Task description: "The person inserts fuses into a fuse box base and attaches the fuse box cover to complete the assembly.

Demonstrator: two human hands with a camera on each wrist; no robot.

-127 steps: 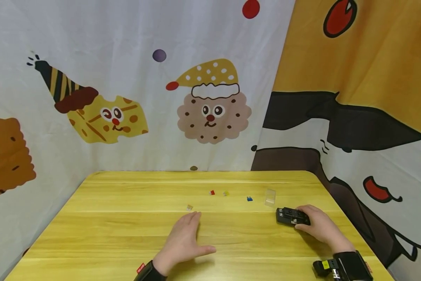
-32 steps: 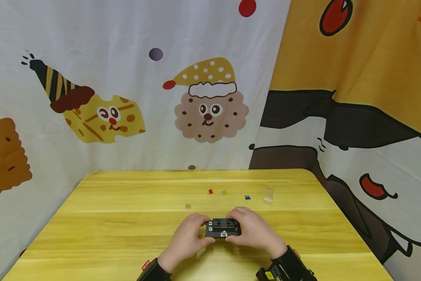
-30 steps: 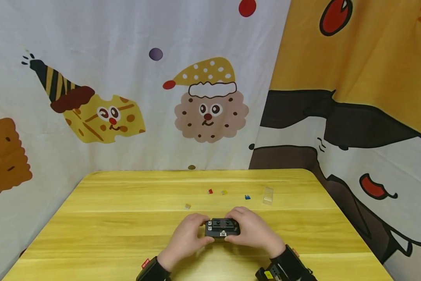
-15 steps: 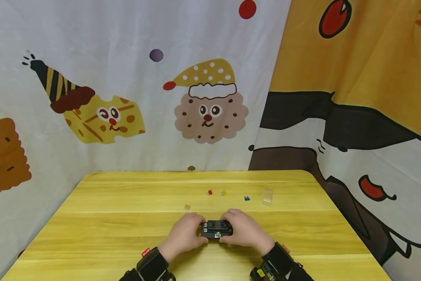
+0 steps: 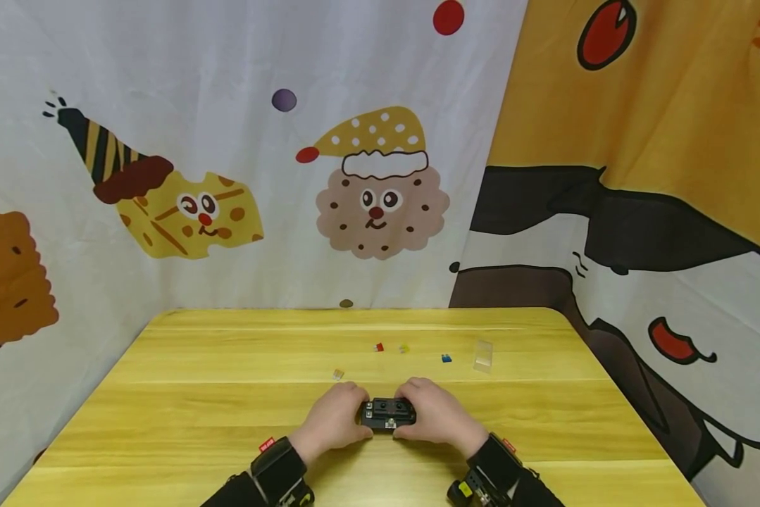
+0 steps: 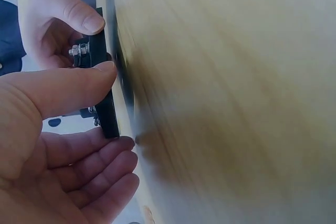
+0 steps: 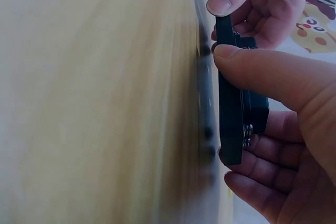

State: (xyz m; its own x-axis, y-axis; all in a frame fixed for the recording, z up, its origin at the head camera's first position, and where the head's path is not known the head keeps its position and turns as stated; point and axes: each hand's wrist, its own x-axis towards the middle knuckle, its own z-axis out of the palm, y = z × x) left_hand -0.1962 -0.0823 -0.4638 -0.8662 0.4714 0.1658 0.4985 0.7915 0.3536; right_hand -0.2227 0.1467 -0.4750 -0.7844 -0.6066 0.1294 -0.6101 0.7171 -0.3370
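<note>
Head view: left hand (image 5: 333, 417) and right hand (image 5: 441, 415) pinch the black block (image 5: 387, 413); one side slipping could drop it onto the desk (image 5: 215, 408).

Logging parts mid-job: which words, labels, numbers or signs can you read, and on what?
None can be read.
Left red tag, on the left wristband: too small.
Right red tag, on the right wristband: too small.
Black block: no legible marking.
</note>
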